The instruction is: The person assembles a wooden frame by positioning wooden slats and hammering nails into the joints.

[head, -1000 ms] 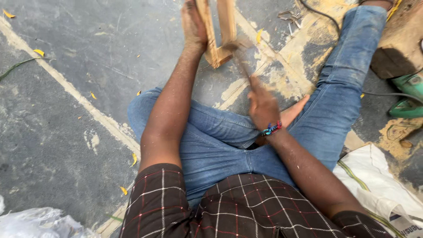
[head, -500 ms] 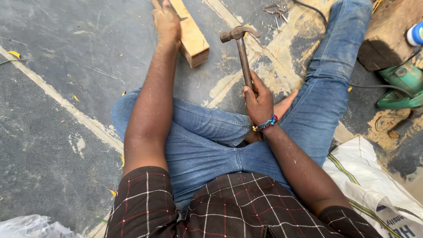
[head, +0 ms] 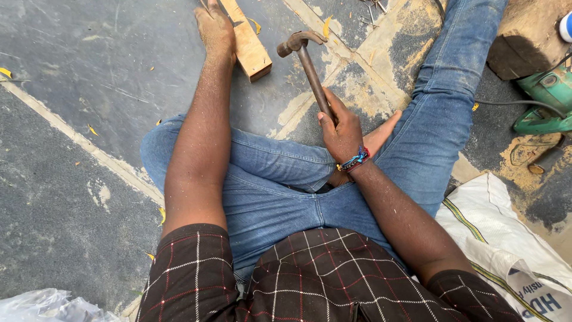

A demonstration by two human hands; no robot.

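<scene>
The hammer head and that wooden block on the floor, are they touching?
Apart. The head view shows the hammer head raised beside the wooden block, with bare floor visible between them; the right hand grips the handle.

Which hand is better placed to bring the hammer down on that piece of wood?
Right. The right hand already grips the hammer by its handle, head raised beside the piece of wood. The left hand rests flat on the wood, probably steadying it.
</scene>
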